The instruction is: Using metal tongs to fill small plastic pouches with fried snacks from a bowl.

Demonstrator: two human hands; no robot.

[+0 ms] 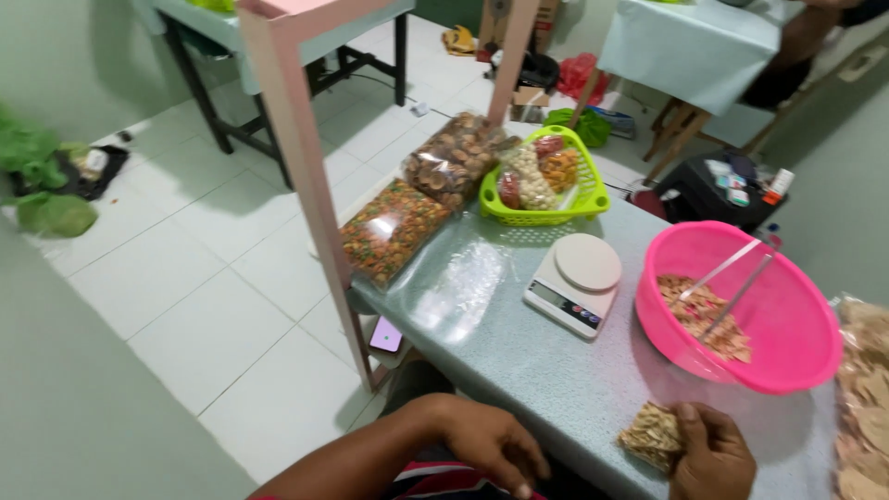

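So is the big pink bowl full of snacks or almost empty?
Mostly empty. The pink bowl holds only a thin layer of snack pieces on its bottom, with bare pink walls above and metal tongs resting inside.

Bench: scale mid. Basin just R of scale, w/ snack pieces & tongs in it. Basket behind scale, packed bags in it. Two big snack bags L of basket, at bench's L edge. Small snack pack at near edge, before basin. Open snack bag far R, beside basin.
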